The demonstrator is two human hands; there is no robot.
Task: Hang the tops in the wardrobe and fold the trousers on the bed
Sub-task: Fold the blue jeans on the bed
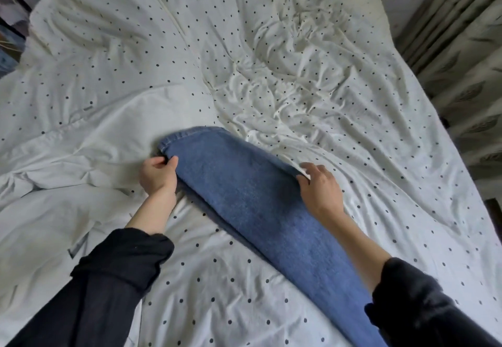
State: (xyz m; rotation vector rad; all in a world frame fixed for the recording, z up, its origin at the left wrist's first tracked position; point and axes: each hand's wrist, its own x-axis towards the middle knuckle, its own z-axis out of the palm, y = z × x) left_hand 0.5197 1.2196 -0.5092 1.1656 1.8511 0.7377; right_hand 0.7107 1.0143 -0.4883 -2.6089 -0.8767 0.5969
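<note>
1. Blue denim trousers: laid flat on the bed, one long strip running diagonally from mid-frame to the bottom edge.
2. Far end shows a stitched hem, curled over slightly; cannot tell if legs are stacked.
3. Left hand pinches the left edge near the hem; right hand holds the right edge opposite.
4. Bed cover is white, polka-dotted, wrinkled.

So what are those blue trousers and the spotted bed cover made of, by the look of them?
The blue trousers look like denim: matte, faded blue, with a stitched hem at the far end. The spotted bed cover seems a thin woven cotton or similar, white and matte, judging by its fine sharp creases; the exact fibre cannot be told.
</note>
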